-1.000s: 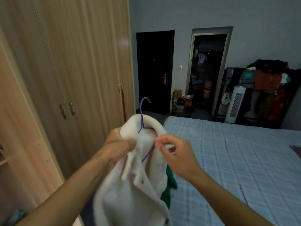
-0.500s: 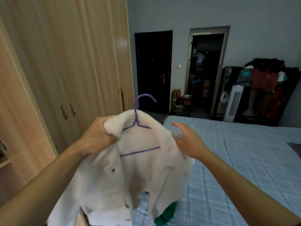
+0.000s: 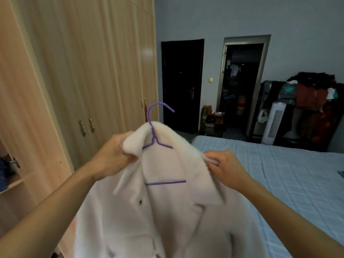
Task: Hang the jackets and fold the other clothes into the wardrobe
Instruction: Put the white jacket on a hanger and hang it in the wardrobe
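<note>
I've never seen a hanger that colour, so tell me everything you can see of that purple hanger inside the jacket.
The purple hanger is thin and wire-like, possibly coated. Its open hook rises above the collar of the cream fleece jacket, curving to the right. Below a short neck, two sloping shoulders vanish under the collar; part of the straight bottom bar shows across the open front. It stands roughly upright in mid-air. The left hand and right hand grip the jacket's shoulders, not the visible wire.
</note>
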A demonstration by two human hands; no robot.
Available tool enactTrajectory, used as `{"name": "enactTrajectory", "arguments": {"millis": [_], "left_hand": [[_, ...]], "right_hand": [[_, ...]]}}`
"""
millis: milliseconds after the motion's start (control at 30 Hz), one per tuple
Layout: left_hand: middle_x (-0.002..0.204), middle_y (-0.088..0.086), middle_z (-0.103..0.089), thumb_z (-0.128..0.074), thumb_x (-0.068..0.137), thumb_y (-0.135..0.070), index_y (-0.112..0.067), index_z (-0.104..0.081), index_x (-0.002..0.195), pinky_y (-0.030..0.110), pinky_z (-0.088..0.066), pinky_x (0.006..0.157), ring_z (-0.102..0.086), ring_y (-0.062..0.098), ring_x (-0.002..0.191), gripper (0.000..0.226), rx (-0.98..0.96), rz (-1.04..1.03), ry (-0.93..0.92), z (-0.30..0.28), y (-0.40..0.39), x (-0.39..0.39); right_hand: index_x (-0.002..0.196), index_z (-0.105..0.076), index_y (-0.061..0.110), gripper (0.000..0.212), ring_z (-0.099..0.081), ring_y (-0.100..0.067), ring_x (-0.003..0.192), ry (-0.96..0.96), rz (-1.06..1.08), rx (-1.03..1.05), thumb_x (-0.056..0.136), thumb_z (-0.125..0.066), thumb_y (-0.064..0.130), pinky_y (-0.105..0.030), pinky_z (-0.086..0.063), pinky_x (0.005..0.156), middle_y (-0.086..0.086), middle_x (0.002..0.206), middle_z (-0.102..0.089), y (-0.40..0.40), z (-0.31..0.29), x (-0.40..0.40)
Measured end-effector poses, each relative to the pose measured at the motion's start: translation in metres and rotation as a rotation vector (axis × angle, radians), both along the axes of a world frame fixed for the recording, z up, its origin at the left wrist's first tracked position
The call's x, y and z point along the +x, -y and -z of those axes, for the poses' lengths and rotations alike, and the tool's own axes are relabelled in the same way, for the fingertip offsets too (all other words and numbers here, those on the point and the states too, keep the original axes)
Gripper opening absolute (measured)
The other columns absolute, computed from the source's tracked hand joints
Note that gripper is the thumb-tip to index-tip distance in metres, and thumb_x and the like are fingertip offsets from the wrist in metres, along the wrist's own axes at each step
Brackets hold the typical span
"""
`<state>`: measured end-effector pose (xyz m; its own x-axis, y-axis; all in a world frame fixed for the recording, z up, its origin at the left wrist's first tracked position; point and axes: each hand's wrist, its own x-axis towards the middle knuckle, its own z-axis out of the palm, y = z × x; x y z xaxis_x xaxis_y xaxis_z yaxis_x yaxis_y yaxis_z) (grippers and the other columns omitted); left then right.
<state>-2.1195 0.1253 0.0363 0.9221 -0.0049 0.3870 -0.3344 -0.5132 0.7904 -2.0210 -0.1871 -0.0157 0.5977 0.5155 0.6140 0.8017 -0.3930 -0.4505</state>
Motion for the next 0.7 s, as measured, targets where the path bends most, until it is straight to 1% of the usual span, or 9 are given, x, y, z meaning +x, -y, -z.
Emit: {"name": "enactTrajectory", "arguments": {"millis": [67,133,200,300,400,467,533,600,700], "left_hand": [[0.106,0.012,-0.074,-0.064,0.067,0.0,-0.016,-0.069,0.114,0.051,-0.056,0.086,-0.068,0.015,0.095,0.051,-0.024,0.009,0.004,0.001,0.002,-0.001],[0.107,0.012,-0.074,-0.064,0.068,0.0,-0.016,-0.069,0.114,0.053,-0.055,0.087,-0.069,0.018,0.097,0.049,-0.023,0.025,0.005,0.001,0.007,-0.002],[0.106,0.011,-0.074,-0.064,0.068,0.0,-0.015,-0.068,0.114,0.05,-0.058,0.086,-0.071,0.022,0.1,0.048,-0.01,0.047,0.007,0.002,0.015,-0.005],[0.106,0.012,-0.072,-0.064,0.066,0.0,-0.011,-0.067,0.114,0.052,-0.057,0.086,-0.07,0.026,0.101,0.05,0.015,0.059,0.024,0.002,0.018,-0.009],[0.108,0.009,-0.072,-0.068,0.066,-0.003,-0.016,-0.064,0.118,0.055,-0.055,0.089,-0.069,0.019,0.101,0.053,-0.019,0.044,0.02,0.001,-0.001,-0.018],[0.123,-0.005,-0.066,-0.075,0.067,-0.013,-0.025,-0.054,0.132,0.051,-0.051,0.098,-0.063,0.011,0.113,0.07,0.092,-0.015,0.083,0.001,-0.018,-0.027],[0.142,-0.019,-0.051,-0.082,0.074,-0.021,-0.036,-0.035,0.148,0.04,-0.045,0.108,-0.053,0.004,0.128,0.089,0.192,-0.036,0.146,0.0,-0.037,-0.041],[0.148,-0.024,-0.044,-0.083,0.078,-0.032,-0.038,-0.031,0.151,0.037,-0.041,0.111,-0.045,0.001,0.135,0.09,0.288,-0.02,0.206,-0.001,-0.057,-0.057],[0.148,-0.023,-0.044,-0.073,0.076,-0.063,-0.042,-0.028,0.152,0.042,-0.044,0.108,-0.048,0.003,0.133,0.091,0.464,-0.06,0.225,0.004,-0.093,-0.077]], "right_hand": [[0.069,-0.06,0.03,0.025,-0.046,-0.003,0.048,0.013,-0.004,-0.013,0.092,-0.061,0.02,-0.016,-0.03,0.05,0.017,0.054,-0.051,-0.003,-0.006,-0.004],[0.067,-0.058,0.022,0.025,-0.045,-0.004,0.048,0.032,-0.009,-0.044,0.091,-0.063,0.023,-0.018,-0.031,0.05,0.013,0.054,-0.05,-0.01,-0.01,-0.008],[0.064,-0.054,0.028,0.033,-0.044,-0.005,0.048,0.045,-0.024,-0.054,0.092,-0.067,0.02,-0.017,-0.029,0.049,0.013,0.052,-0.048,-0.022,-0.01,-0.013],[0.06,-0.044,0.043,0.048,-0.046,-0.003,0.048,0.045,-0.008,-0.021,0.092,-0.069,0.017,-0.014,-0.028,0.05,0.018,0.051,-0.047,-0.041,-0.01,-0.022],[0.061,-0.044,0.047,0.053,-0.047,0.0,0.048,0.078,-0.001,0.012,0.09,-0.07,0.01,-0.011,-0.028,0.05,0.023,0.054,-0.05,-0.056,-0.015,-0.03],[0.062,-0.051,0.045,0.052,-0.046,0.0,0.048,0.068,0.004,0.066,0.088,-0.07,0.004,-0.01,-0.028,0.05,0.022,0.056,-0.053,-0.063,-0.018,-0.036],[0.067,-0.066,0.032,0.035,-0.048,-0.001,0.05,0.034,0.002,0.128,0.088,-0.071,0.003,-0.011,-0.03,0.049,0.015,0.06,-0.059,-0.069,-0.019,-0.039],[0.076,-0.074,0.021,0.018,-0.053,-0.006,0.053,-0.005,-0.003,0.161,0.088,-0.07,0.008,-0.02,-0.037,0.049,0.009,0.064,-0.065,-0.075,-0.02,-0.039],[0.079,-0.076,0.02,0.02,-0.055,-0.013,0.054,-0.049,-0.015,0.202,0.089,-0.069,0.004,-0.029,-0.04,0.05,0.003,0.064,-0.067,-0.089,-0.022,-0.041]]}}
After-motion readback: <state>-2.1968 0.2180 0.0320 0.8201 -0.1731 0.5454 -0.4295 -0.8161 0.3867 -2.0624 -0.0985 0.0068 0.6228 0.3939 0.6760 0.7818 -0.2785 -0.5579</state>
